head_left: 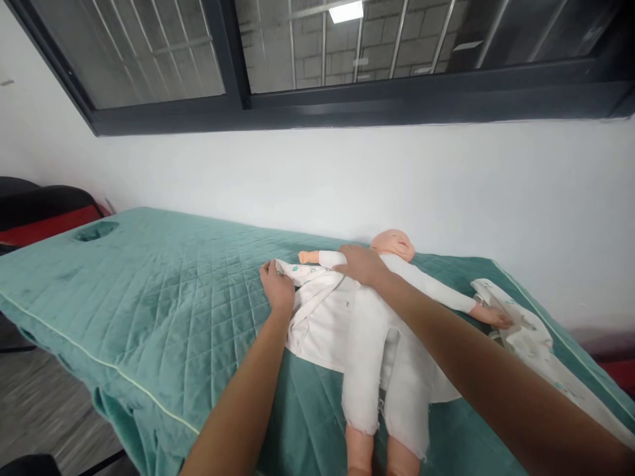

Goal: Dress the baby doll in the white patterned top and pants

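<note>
A baby doll (367,344) with a white cloth body lies on its back, its head toward the wall. Under its back a white baby shirt (317,324) with small green prints is spread out. My left hand (278,285) is closed on the end of the shirt's sleeve, just below the doll's small hand. My right hand (364,264) is wrapped over the doll's upper arm near the shoulder, its fingertips by the shirt's edge. My right forearm crosses over the doll's trunk and hides part of it.
A green quilted bed cover (173,297) lies under everything, with a face hole (96,230) at the far left. Another printed white cloth (526,324) lies right of the doll, against its other hand. Behind are a white wall (307,178) and a dark window frame (317,109).
</note>
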`<state>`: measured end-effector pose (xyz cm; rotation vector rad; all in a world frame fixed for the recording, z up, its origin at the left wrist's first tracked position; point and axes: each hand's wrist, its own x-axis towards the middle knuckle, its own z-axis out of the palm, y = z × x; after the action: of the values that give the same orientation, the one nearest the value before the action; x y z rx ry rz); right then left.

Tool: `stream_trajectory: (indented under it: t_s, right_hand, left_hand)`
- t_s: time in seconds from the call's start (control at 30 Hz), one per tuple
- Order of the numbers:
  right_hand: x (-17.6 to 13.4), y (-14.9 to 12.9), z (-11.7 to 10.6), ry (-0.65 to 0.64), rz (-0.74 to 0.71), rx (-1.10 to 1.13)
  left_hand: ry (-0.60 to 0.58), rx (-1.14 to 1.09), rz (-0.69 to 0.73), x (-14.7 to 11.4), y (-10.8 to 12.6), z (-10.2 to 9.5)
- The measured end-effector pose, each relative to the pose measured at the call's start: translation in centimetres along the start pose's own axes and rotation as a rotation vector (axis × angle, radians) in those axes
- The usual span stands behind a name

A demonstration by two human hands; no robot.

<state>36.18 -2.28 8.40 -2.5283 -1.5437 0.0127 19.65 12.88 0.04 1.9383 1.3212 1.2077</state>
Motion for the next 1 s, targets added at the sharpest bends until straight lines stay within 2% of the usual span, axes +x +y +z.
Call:
stream_trajectory:
  t_s: [0.1,0.17,0.3,0.4,0.53,0.73,0.87,1.0]
  right_hand:
    - [-0.1,0.0,0.0,0.013,0.0,0.001]
    - [-0.2,0.1,0.0,0.025,-0.002,0.0]
    - [-0.2,0.3,0.2,0.062,-0.036,-0.012]
    - [-0.1,0.4,0.4,0.066,-0.045,-0.01]
    - [0.1,0.7,0.7,0.017,-0.099,0.005]
    - [-0.5,0.7,-0.1,-0.003,-0.119,0.071]
    - [-1.2,0.3,-0.9,-0.06,-0.145,0.064]
    - [-1.4,-0.2,-1.2,-0.094,-0.197,-0.054]
  left_hand:
    - [-0.017,0.114,0.072,-0.7,1.0,-0.8]
    - [-0.136,0.152,0.226,-1.5,1.7,-1.2]
    - [-0.473,0.143,0.584,-3.7,3.1,-1.3]
    - [-0.574,0.249,0.704,-4.7,3.7,-0.9]
    - [-0.568,0.329,0.607,-4.2,3.8,-0.4]
    - [-0.461,0.127,0.263,-2.6,3.1,-0.1]
    - [-0.442,0.091,0.162,-2.2,2.8,-0.2]
    - [-0.426,0.068,0.099,-1.8,2.7,-0.2]
